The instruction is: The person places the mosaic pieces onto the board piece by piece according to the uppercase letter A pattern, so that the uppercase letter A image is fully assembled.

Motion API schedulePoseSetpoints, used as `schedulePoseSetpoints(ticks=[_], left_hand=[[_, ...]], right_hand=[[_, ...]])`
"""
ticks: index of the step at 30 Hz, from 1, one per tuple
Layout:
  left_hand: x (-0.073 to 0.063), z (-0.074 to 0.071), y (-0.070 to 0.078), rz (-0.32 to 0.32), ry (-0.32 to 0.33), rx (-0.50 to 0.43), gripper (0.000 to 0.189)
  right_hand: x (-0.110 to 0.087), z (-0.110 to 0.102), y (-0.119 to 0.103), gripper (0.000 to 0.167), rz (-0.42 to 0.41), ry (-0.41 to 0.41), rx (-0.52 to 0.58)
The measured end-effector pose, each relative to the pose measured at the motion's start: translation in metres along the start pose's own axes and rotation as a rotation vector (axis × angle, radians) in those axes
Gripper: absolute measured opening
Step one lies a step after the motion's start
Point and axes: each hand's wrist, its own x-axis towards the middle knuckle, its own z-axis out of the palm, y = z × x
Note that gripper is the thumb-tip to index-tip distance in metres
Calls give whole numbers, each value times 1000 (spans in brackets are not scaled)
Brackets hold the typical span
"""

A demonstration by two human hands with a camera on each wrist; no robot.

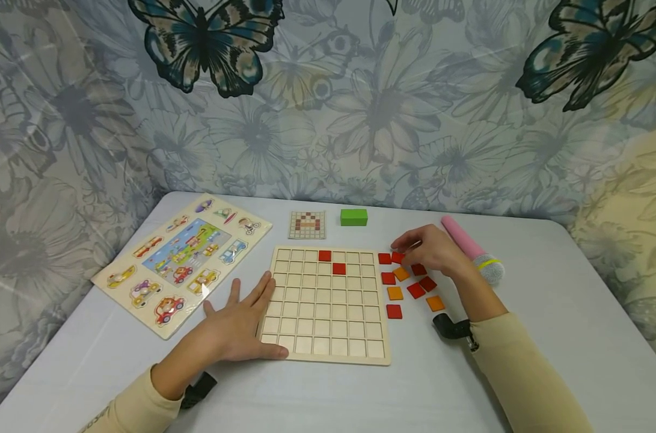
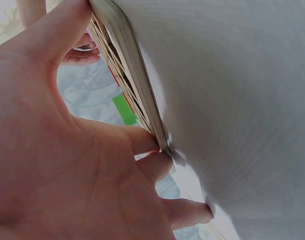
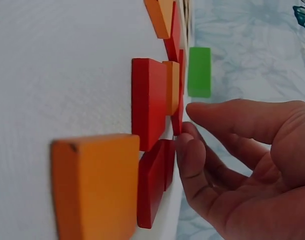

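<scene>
A square wooden grid board (image 1: 324,304) lies flat on the table, with a red tile (image 1: 324,256) and another red tile (image 1: 339,269) in its upper cells. My left hand (image 1: 236,331) is spread at the board's left side, fingertips at the edge and thumb at the near-left corner. In the left wrist view the fingers (image 2: 145,140) meet the board's side (image 2: 142,80). To the right of the board, my right hand (image 1: 436,249) reaches over loose tiles, its thumb and fingertips close about a red tile (image 1: 397,257). A gap shows between them; whether they touch it is unclear.
Several loose red and orange tiles (image 1: 395,293) lie right of the board. Behind it are a small pattern card (image 1: 307,225) and a green block (image 1: 354,218). A picture puzzle board (image 1: 181,264) lies at left, a pink microphone (image 1: 463,236) beyond the right hand.
</scene>
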Motion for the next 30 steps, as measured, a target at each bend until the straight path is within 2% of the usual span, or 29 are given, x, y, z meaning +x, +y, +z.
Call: schedulePoseSetpoints(ticks=[30], left_hand=[[0, -1, 0, 1, -1, 8, 135]], right_hand=[[5, 5, -2, 33, 57, 18, -80]])
